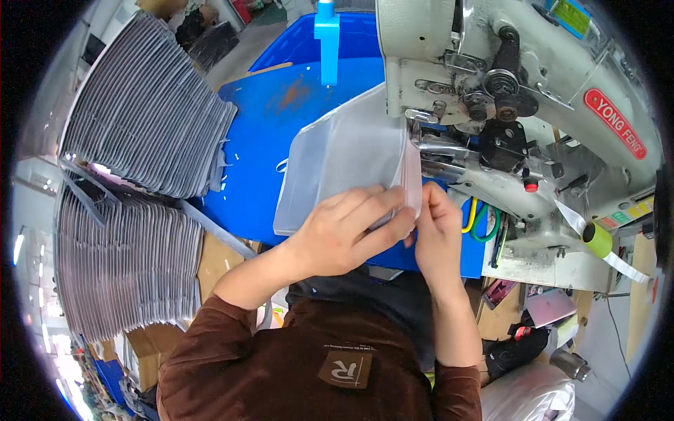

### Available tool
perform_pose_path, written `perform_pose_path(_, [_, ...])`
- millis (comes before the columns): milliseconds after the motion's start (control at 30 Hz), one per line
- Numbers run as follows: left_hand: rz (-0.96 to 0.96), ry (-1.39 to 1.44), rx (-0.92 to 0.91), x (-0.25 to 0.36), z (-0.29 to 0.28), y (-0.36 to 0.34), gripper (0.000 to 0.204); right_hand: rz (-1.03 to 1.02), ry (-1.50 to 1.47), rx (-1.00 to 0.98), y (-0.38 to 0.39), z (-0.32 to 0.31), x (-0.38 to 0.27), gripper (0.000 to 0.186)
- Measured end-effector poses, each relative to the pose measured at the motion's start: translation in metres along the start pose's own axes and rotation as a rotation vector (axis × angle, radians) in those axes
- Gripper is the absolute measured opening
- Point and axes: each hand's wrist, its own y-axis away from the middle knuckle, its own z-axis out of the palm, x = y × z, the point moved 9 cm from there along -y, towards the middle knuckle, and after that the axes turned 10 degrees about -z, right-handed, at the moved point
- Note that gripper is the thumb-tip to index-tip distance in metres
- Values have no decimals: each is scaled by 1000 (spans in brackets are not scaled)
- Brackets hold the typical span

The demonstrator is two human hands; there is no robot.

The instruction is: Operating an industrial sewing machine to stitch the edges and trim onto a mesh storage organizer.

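A flat, translucent whitish-grey panel (pixel 351 151) with bound edges lies on the blue tabletop (pixel 253 175), its right edge beside the presser area of an industrial sewing machine (pixel 421 63). My left hand (pixel 347 228) rests over the panel's near part, thumb and fingers closed on its right edge. My right hand (pixel 437 231) pinches the same edge at the near corner, close against the left fingertips. The exact bit between the right fingers is hidden. Part of the machine's metal guide (pixel 442 147) sits just beyond my hands.
Tall stacks of similar grey panels (pixel 147 105) stand on the left, with loose strips hanging. Green-handled scissors (pixel 486 223) lie right of my right hand. A white tape runs through a yellow-green roll (pixel 597 237) at the right. Behind the table is a blue bin (pixel 295 42).
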Motion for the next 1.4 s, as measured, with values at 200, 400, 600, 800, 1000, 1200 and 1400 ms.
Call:
perform_pose_path(200, [19,3,67,-12,7,-7,36,-40,29,40,-18,-13,11,22])
perform_pose_path(400, [-35,47,23,-30,8,-26,32,-25,49,62,-24,-10,-1,23])
perform_pose_path(600, [9,62,20,-33,6,-30,31,-5,155,62,-12,-9,-7,15])
perform_pose_path(800, [-7,71,17,-47,15,-41,30,-117,128,113,-27,-9,-3,14])
perform_pose_path(1000, [4,32,5,-45,16,-41,28,-115,214,146,-24,-9,-9,15])
perform_pose_path(1200, [4,13,-41,-46,27,-42,26,-257,522,204,-21,-16,-11,9])
perform_pose_path(1400, [-69,-69,-13,-50,7,-44,25,-350,441,210,-29,3,-22,14])
